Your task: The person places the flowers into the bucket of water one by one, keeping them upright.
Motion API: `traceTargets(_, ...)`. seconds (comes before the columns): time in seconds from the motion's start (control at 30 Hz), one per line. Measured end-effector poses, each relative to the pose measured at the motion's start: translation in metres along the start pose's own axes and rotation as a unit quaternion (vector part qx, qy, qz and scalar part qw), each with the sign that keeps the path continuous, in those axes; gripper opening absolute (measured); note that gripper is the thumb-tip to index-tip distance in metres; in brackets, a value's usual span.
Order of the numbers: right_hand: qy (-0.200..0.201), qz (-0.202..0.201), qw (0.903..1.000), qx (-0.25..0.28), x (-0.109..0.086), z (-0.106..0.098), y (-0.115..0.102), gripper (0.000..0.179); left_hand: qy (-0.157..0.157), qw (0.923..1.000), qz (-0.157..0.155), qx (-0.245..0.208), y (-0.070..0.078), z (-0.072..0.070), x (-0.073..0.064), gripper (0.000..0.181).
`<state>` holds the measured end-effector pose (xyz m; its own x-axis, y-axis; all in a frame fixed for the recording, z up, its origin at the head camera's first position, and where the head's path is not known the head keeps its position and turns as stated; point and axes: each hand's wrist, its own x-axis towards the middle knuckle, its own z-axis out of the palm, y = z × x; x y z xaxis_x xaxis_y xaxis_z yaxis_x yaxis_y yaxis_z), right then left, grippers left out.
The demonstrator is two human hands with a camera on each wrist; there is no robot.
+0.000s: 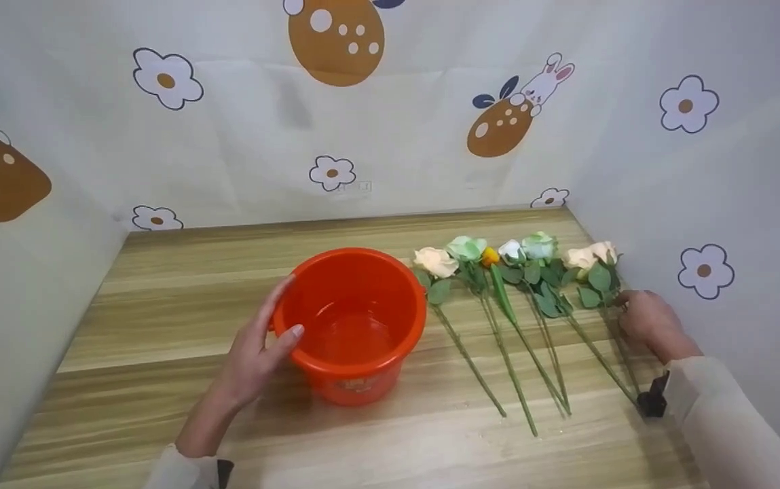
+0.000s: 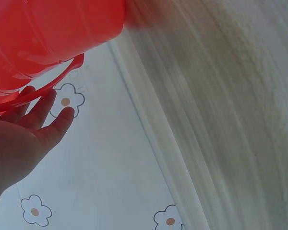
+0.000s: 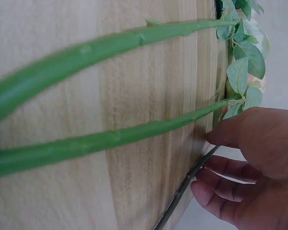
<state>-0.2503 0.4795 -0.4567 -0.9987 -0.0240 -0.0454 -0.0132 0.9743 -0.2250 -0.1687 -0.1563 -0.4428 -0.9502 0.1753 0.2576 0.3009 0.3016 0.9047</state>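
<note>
A red plastic bucket (image 1: 356,394) stands upright on the wooden table. My left hand (image 1: 257,353) rests against its left side, thumb at the rim and fingers fairly straight. In the left wrist view those fingers lie by the bucket's red handle (image 2: 62,76). Several artificial flowers with long green stems lie in a row to the right of the bucket. At the far right my right hand (image 1: 651,322) reaches beside a peach rose (image 1: 603,252), close below its leaves. The right wrist view shows the thumb near a green stem (image 3: 153,128), with a gap between thumb and loosely bent fingers.
In the row lie another peach rose (image 1: 436,261), an orange bud (image 1: 489,256) and a green rose (image 1: 466,247). Patterned cloth walls (image 1: 240,156) enclose the table (image 1: 179,292) at the back and both sides. The right wall is close to my right hand.
</note>
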Motion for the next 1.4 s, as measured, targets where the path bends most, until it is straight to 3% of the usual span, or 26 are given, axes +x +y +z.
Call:
traceTargets(0.23,-0.036,0.004,0.9993,0.001,0.003,-0.006,-0.002,0.041,0.005,1.0000,-0.001,0.002,0.000,0.000,-0.001,0.072)
traceTargets(0.7,-0.039,0.011,0.9991,0.012,-0.001,-0.015,-0.003,0.046,0.004,0.9999,0.009,-0.003,-0.001,0.001,0.000,0.072)
traceTargets(1.1,-0.046,-0.009,0.9989,0.007,0.001,-0.019,-0.007,0.039,0.009,0.9999,0.012,-0.002,-0.001,0.002,-0.001,0.071)
traceTargets(1.4,-0.040,-0.012,0.9988,0.026,0.000,-0.027,-0.014,0.044,0.010,0.9999,-0.001,-0.005,-0.001,0.003,-0.002,0.072)
